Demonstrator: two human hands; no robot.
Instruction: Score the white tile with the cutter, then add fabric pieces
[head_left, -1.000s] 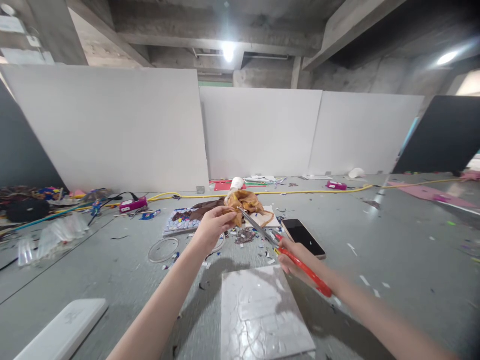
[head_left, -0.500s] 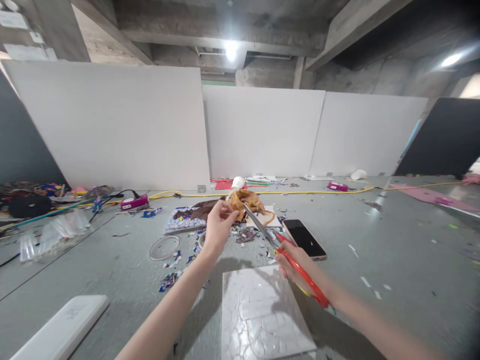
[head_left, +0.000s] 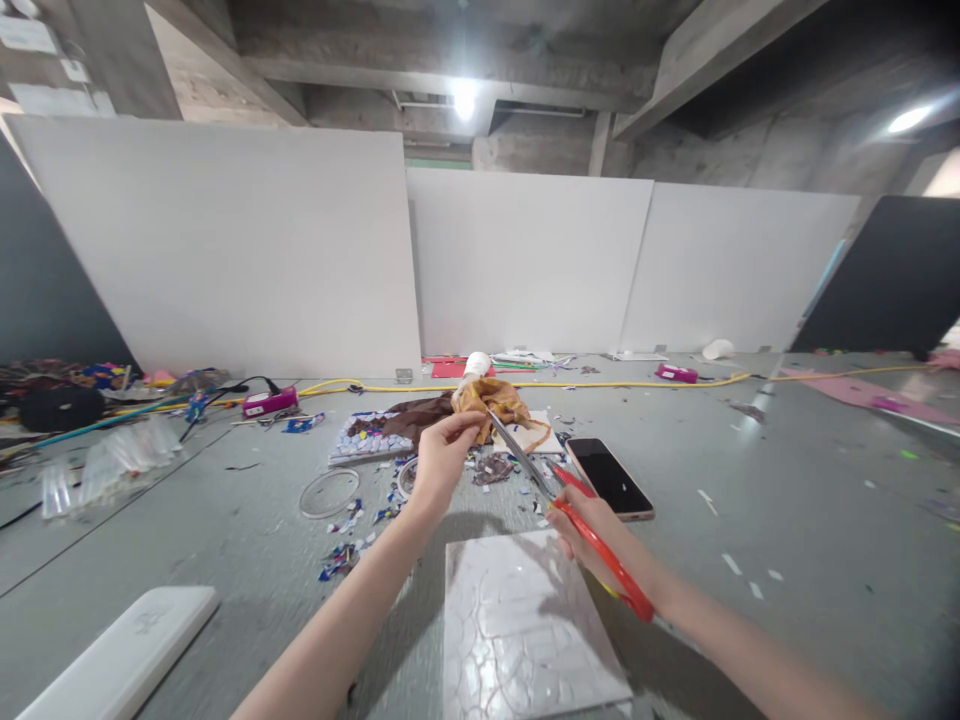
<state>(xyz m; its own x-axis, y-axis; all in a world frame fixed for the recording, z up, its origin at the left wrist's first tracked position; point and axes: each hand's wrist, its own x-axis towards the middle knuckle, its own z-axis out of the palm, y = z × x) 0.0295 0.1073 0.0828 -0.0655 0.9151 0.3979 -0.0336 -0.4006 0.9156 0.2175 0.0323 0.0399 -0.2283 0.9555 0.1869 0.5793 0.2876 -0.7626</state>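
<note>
My left hand point(head_left: 444, 458) reaches forward with thumb and fingers pinched together in front of a crumpled mustard-brown cloth point(head_left: 504, 400). What sits in that pinch is too small to make out. My right hand point(head_left: 592, 525) grips scissors point(head_left: 600, 545) with red handles. Their long metal blades point up and left, and the tips come close to my left fingertips, overlapping the cloth in view. Below both hands lies a pale, glossy panel point(head_left: 525, 630) with a cracked-stone pattern. Beside the cloth are a dark brown cloth point(head_left: 412, 420) and a pebble-patterned board point(head_left: 367, 440).
A phone point(head_left: 611, 478) lies right of the scissors. Left are a clear ring point(head_left: 330, 494), a white oblong block point(head_left: 127, 650) and clear tubes point(head_left: 112, 465). Coloured scraps point(head_left: 337, 562) litter the grey surface. A yellow cable point(head_left: 637, 386) runs before white partitions point(head_left: 525, 265).
My left fingers have closed a little and moved slightly right, nearer the scissor tips. The scissors have barely shifted, still held in my right hand.
</note>
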